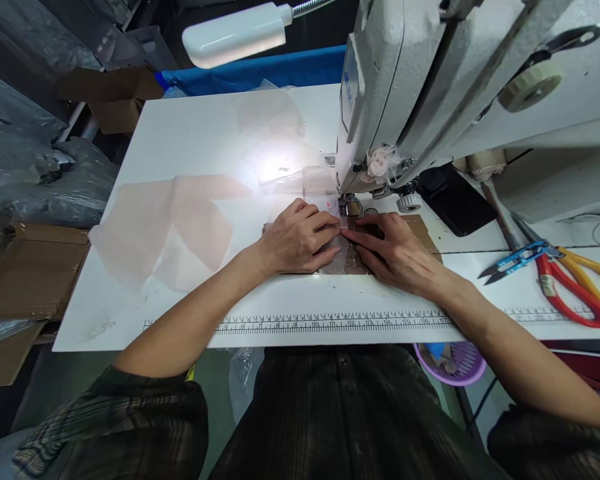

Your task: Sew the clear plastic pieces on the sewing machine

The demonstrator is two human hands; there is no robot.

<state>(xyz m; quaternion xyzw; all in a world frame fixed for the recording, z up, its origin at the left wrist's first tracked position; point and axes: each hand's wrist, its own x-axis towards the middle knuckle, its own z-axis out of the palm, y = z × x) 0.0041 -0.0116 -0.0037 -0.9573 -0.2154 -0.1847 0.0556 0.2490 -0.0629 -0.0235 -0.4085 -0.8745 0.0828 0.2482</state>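
A narrow strip of sheer pale fabric (pixel 336 260) lies under the presser foot (pixel 344 205) of a white sewing machine (pixel 375 87). My left hand (pixel 300 237) rests on the fabric left of the foot, its fingers stretched out and slightly apart, tips pressing down. From the other side, my right hand (pixel 393 250) reaches in with fingers spread, fingertips touching the fabric edge just in front of the foot. Both sets of fingertips nearly meet. Brown tape (pixel 423 233) covers the machine bed beneath my right hand. The needle's tip is too small to make out.
Sheer pinkish fabric pieces (pixel 145 213) spread across the left tabletop, with another piece (pixel 273 113) farther back. A lamp (pixel 237 35) overhangs the back. At right lie a black phone (pixel 457 199), blue thread snips (pixel 515 260) and red-and-yellow-handled scissors (pixel 573 293). A printed ruler (pixel 330 325) runs along the front edge.
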